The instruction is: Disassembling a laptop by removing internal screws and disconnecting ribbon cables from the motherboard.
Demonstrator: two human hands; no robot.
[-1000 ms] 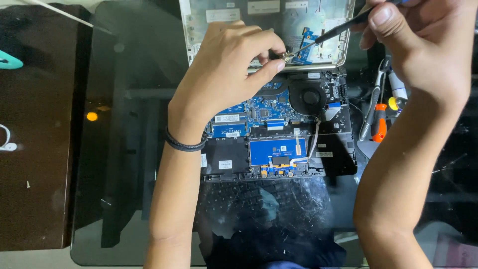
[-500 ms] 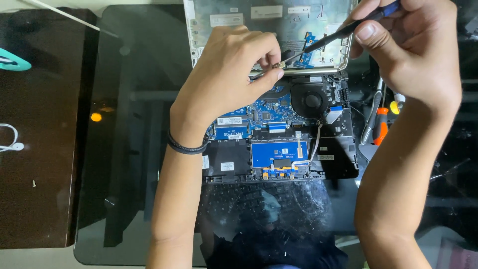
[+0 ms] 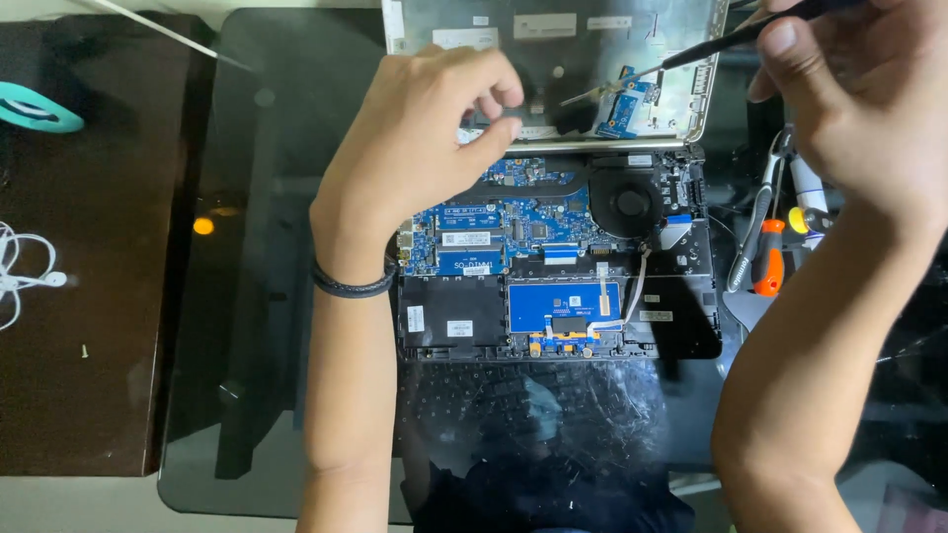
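Head view: tweezers (image 3: 691, 54) in right grip (image 3: 859, 94).

Dim overhead light, orange lamp glare on glass table (image 3: 257, 296), hands slightly blurred.

Left hand (image 3: 425, 148) at upper centre, fingers curled, thumb and forefinger pinched; right hand (image 3: 869, 99) at upper right, grip closed.
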